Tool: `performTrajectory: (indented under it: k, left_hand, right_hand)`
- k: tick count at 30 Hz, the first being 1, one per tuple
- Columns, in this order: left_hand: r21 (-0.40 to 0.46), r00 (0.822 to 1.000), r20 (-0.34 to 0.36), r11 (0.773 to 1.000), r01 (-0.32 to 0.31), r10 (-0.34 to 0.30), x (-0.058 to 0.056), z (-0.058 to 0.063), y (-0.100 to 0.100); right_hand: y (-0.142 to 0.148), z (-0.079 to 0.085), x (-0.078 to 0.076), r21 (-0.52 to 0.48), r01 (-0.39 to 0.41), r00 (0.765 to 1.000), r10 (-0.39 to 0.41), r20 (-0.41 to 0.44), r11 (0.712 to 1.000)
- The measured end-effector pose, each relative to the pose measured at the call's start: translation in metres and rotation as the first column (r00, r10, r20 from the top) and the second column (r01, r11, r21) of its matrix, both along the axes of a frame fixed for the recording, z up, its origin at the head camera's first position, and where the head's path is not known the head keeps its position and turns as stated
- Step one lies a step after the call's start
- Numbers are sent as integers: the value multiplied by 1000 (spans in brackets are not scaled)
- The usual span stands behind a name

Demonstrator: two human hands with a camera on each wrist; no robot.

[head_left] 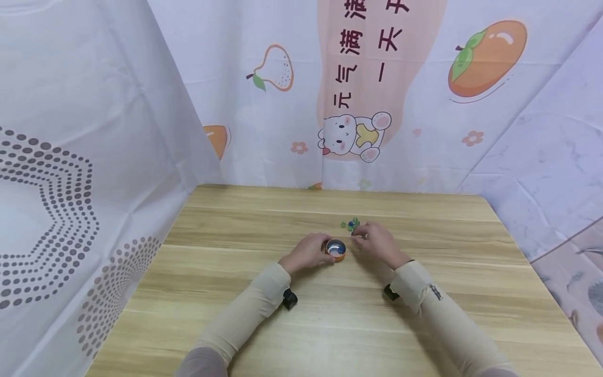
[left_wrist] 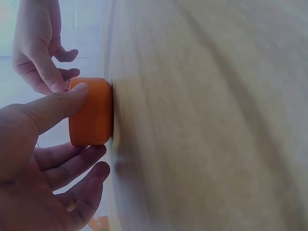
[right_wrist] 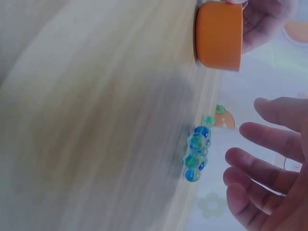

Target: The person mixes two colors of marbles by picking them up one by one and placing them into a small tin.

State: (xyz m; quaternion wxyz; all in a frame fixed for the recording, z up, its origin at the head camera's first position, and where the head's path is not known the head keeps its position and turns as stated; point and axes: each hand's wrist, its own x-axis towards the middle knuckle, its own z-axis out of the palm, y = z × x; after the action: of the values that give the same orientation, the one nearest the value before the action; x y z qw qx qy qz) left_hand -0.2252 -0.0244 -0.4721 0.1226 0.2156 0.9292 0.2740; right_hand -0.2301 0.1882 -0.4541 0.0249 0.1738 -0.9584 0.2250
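Note:
A small round orange container [head_left: 336, 251] with a shiny metallic inside stands upright on the wooden table. Something blue shows inside it in the head view. My left hand [head_left: 310, 251] grips its side, the thumb [left_wrist: 77, 96] on one face and the fingers round the other. To the right, my right hand [head_left: 377, 242] hovers by a small cluster of glass marbles [right_wrist: 196, 147], clear with green and blue swirls. In the right wrist view its fingers [right_wrist: 269, 137] are spread and loosely bent, with nothing between them, a short way above the marbles.
The wood-grain table [head_left: 264, 209] ends at the back against a hanging white curtain [head_left: 264, 125] printed with fruit and a cartoon bear. Another patterned curtain [head_left: 118, 131] borders the left side. Dark wrist cameras sit below both wrists.

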Motion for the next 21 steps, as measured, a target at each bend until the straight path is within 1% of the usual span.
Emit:
performTrajectory:
  k: [6, 10, 16, 21]
  left_hand:
    - [-27, 1000, -17, 1000, 2, -2, 1, -2, 0]
    - [-34, 1000, -14, 999, 3, -3, 0, -2, 0]
    - [-32, 1000, -15, 1000, 0, 0, -1, -3, -1]
    - [-34, 1000, -18, 999, -1, 0, -1, -2, -1]
  right_hand:
    - [8, 0, -2, -23, 40, 998, -39, 41, 999]
    - [10, 1, -4, -2, 54, 997, -54, 51, 999]
    - [13, -2, -6, 29, 66, 995, -68, 71, 997]
    - [16, -6, -9, 58, 69, 995, -73, 63, 996]
